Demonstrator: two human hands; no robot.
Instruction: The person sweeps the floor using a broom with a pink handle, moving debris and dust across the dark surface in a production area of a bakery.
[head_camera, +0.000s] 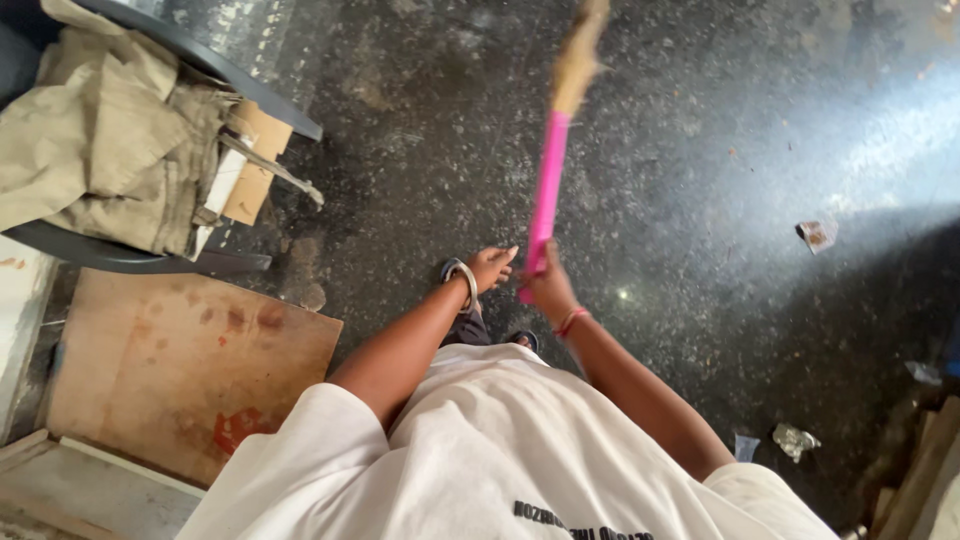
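Nearest the camera was the person's own white shirt (500, 450), filling the bottom of the view, with both bare arms reaching forward from it. The left hand (490, 266), a silver bangle (467, 283) on its wrist, was held loosely open with the fingers extended toward the broom handle; it lay just beside the handle's lower end, and whether the fingertips touched it could not be told. The right hand (548, 288), with a red thread band (571, 321) at the wrist, was closed around the bottom end of the pink broom (546, 195).

From that grip the broom ran up and away from the body, slightly tilted, its straw-coloured bristles (577, 55) blurred at the far end over the dark speckled floor (420, 150). Below the hands, the toes of dark sandals (522, 340) showed on the floor.

To the left lay a flat brown board (170, 370) (stained in patches), and beyond it a dark chair (200, 60) piled with khaki cloth (95, 150) and a piece of cardboard (255, 165). To the right, scraps of litter (817, 234) lay scattered well apart from the broom, some more nearer the right arm (795, 440).
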